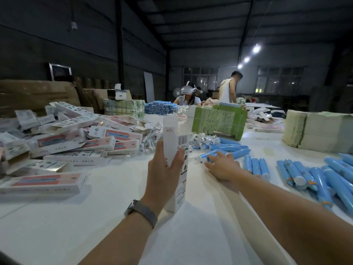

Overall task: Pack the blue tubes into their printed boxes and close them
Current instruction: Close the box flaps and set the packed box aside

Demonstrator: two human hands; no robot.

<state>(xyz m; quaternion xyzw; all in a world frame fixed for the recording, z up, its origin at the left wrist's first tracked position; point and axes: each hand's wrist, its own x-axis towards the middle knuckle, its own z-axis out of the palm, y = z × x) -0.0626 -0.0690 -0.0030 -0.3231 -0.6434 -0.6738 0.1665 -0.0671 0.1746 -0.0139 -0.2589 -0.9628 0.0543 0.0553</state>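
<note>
1. The blue tube (208,155) lies on the counter (200,236), long axis running left-right, right under the right hand (222,168).
2. Its fingers (222,154) look spread over the tube, not clamped yet.
3. The left hand (164,169) grips the upright printed box (177,161), top flap open, just left of the tube.

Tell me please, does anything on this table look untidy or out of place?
Nothing looks damaged or spilled. The packed boxes on the left lie in a loose heap at all angles, not stacked. The left hand holds an upright open box; the right hand reaches a blue tube.
</note>
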